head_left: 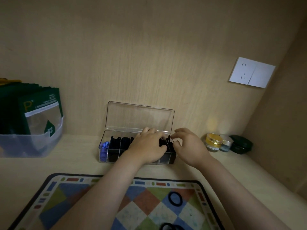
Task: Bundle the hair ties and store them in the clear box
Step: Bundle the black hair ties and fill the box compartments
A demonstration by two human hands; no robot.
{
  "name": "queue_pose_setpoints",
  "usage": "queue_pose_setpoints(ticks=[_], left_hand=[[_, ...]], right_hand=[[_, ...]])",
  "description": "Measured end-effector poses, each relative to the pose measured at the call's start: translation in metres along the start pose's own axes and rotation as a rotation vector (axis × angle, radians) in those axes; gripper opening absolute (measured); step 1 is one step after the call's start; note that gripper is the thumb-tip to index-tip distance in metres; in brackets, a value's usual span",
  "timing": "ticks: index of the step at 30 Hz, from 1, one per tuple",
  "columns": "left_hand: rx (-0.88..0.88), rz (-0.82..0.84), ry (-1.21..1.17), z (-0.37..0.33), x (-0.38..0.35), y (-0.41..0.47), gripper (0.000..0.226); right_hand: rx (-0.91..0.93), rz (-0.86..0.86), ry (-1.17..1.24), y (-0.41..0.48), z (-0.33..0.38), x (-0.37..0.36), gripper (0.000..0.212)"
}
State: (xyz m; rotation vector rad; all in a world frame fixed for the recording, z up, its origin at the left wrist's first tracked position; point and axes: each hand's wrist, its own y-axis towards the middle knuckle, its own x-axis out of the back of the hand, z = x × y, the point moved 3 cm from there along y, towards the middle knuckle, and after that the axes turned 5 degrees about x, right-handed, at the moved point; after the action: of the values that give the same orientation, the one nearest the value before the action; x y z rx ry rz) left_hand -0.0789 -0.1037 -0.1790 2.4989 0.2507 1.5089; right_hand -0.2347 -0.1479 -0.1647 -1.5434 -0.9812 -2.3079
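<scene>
Nearest to the camera lies a soft mat (149,205) with a dark border and a pattern of coloured diamonds, in front of the clear box (106,156). On the mat rests one loose hair tie (169,199), a thin black ring. A second ring (163,224) is cut by the lower edge of the picture. Both bare forearms pass over the mat toward the box.

The surface is a pale wooden desk (79,155) with fine grain. The same wood makes the back wall and the right side wall, and the light is dim. The box stands on the desk, close to the back wall. It is of hard transparent plastic, long and rectangular, and divided into compartments. Its lid (139,117) stands open behind it. The compartment at its left end holds blue ties (104,147), and the next ones hold black ties (114,141).

The left hand (147,146) is over the right half of the box, with fingers curled round a bundle of black hair ties (169,141). The right hand (189,146), at the right end of the box, pinches the same bundle between thumb and forefinger. The bundle is at the top of the compartments there; I cannot tell if it rests inside.

Left of the box, well apart, a translucent bin (31,145) holds dark green packets (39,110). Right of the box stand a gold-lidded jar (213,141), a silver-lidded jar (226,143) and a dark green rounded case (241,144). Above these, on the back wall, is a white socket plate (251,72).
</scene>
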Motion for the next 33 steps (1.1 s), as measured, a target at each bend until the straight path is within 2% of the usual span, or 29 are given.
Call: queue_pose_setpoints(ticks=[2, 5, 10, 14, 19, 23, 26, 29, 33], left_hand=[[0.007, -0.017, -0.017, 0.000, 0.001, 0.000, 0.039], [0.008, -0.023, -0.024, -0.001, 0.002, 0.000, 0.042], [-0.024, 0.009, 0.049, 0.000, -0.003, 0.002, 0.044], [-0.034, 0.019, 0.073, -0.001, -0.003, 0.002, 0.048], [-0.061, -0.035, 0.097, -0.007, 0.006, 0.000, 0.049], [-0.112, -0.099, 0.023, -0.023, 0.021, -0.013, 0.026], [-0.109, 0.036, -0.030, -0.034, 0.027, -0.032, 0.011], [-0.097, 0.177, 0.010, -0.041, 0.028, -0.052, 0.007], [-0.033, 0.371, -0.039, -0.040, 0.024, -0.085, 0.006]], right_hand=[[0.047, -0.044, 0.013, -0.003, 0.004, 0.000, 0.041], [0.071, 0.062, -0.063, -0.004, 0.006, -0.005, 0.055], [0.016, 0.182, -0.138, 0.000, 0.006, -0.012, 0.059], [-0.008, 0.266, -0.141, 0.002, 0.007, -0.010, 0.045], [-0.014, 0.149, 0.035, -0.005, 0.006, 0.013, 0.038], [0.020, 0.102, 0.087, -0.020, 0.012, 0.035, 0.027], [0.068, 0.239, 0.159, -0.037, 0.022, 0.040, 0.023], [0.122, 0.404, 0.173, -0.057, 0.032, 0.031, 0.021], [0.147, 0.494, 0.172, -0.079, 0.039, 0.022, 0.022]])
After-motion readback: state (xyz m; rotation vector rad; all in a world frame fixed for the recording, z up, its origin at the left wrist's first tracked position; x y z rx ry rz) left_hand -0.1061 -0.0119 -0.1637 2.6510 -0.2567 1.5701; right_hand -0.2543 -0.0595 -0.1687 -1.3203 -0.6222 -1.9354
